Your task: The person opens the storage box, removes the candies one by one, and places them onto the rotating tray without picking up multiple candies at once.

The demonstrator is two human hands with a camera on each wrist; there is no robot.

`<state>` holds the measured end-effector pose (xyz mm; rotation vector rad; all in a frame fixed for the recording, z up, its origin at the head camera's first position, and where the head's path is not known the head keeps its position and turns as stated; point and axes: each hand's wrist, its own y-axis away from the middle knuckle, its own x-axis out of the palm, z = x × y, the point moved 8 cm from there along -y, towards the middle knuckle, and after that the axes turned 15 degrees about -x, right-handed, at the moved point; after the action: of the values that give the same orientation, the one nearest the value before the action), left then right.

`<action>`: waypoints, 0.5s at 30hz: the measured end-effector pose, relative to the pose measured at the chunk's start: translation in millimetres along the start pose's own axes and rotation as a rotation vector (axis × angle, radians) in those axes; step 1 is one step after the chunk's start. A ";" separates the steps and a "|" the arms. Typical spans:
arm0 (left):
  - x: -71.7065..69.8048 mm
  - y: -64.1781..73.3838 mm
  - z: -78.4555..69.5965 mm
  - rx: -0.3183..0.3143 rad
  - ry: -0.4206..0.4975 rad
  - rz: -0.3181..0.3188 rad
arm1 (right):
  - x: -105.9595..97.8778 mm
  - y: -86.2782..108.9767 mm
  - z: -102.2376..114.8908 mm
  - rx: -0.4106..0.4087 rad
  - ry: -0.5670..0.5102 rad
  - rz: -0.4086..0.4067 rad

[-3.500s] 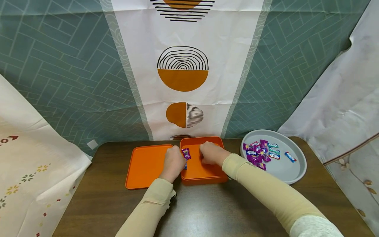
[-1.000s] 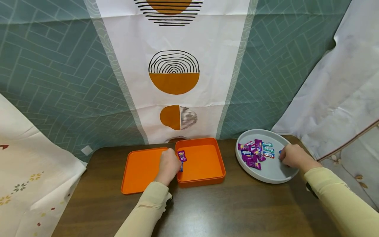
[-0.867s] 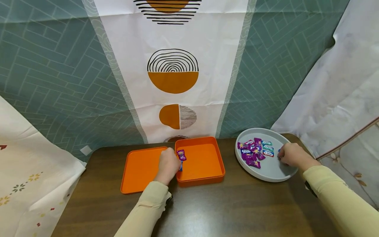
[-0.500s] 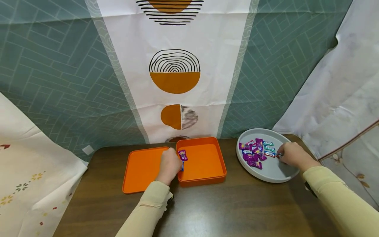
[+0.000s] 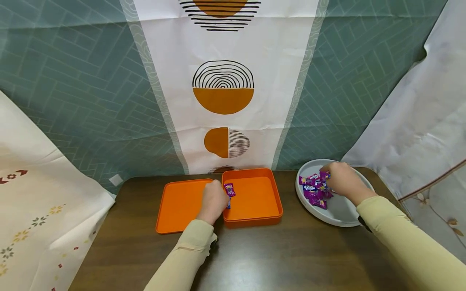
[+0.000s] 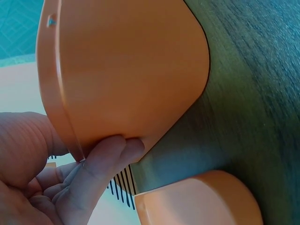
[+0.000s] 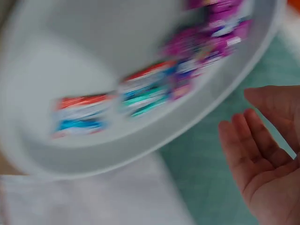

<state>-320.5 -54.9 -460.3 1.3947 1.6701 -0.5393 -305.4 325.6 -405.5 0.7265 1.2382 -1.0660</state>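
Note:
My left hand [image 5: 212, 198] grips the left wall of the orange box [image 5: 251, 221] at its rim; the left wrist view shows thumb and fingers on either side. A purple-wrapped candy [image 5: 229, 189] and a blue-wrapped candy [image 5: 228, 203] lie along that wall inside. My right hand [image 5: 342, 180] hovers over the round grey tray [image 5: 344, 214], by the heaped purple candies [image 5: 317, 202]. In the right wrist view its thumb and fingers are apart with nothing between. There, red-and-blue candies [image 7: 84, 115] and a green one [image 7: 145, 101] lie on the tray, blurred; in the head view my hand hides them.
A flat orange lid [image 5: 182, 206] lies left of the box on the dark wooden table [image 5: 269, 258]. A patterned curtain [image 5: 276, 81] hangs at the table's back edge. Pale cloths hang at both sides.
My right hand has gone from the orange box to the tray's right side, then left and back to the purple candies. The lone candy shifted left there. My left hand keeps its grip.

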 end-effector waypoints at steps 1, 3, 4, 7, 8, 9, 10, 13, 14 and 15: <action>0.2 -0.1 -0.1 -0.002 0.002 -0.003 | -1.3 -8.5 12.8 -0.033 0.014 -0.016; 0.5 -0.1 -0.2 -0.005 0.002 -0.006 | -1.2 -24.4 39.4 -0.084 0.021 -0.032; 0.4 -0.1 -0.1 -0.005 0.000 -0.010 | -0.7 -32.2 53.0 -0.109 0.022 -0.039; -0.2 -0.5 0.1 -0.004 -0.004 -0.019 | 4.3 -54.2 92.1 -0.177 0.014 -0.034; -0.6 -0.4 0.2 -0.003 -0.002 -0.020 | 6.5 -61.3 104.1 -0.197 0.011 -0.029; -1.0 -0.6 0.2 0.000 -0.002 -0.025 | 8.4 -68.2 115.6 -0.218 0.011 -0.026; -1.3 -0.6 0.1 0.001 0.002 -0.024 | 10.7 -74.9 125.8 -0.234 0.007 -0.023; -1.5 -0.3 -0.2 0.006 0.010 -0.020 | 18.3 -92.6 153.2 -0.263 0.004 -0.004; -1.2 -0.2 -0.4 0.009 0.011 -0.019 | 20.4 -97.7 161.4 -0.268 0.004 -0.001; -0.9 -0.1 -0.6 0.011 0.013 -0.018 | 23.3 -102.3 168.8 -0.274 0.002 0.006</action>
<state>-320.7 -55.0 -459.2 1.3950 1.6939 -0.5522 -335.8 130.7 -380.8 0.5204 1.3508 -0.8685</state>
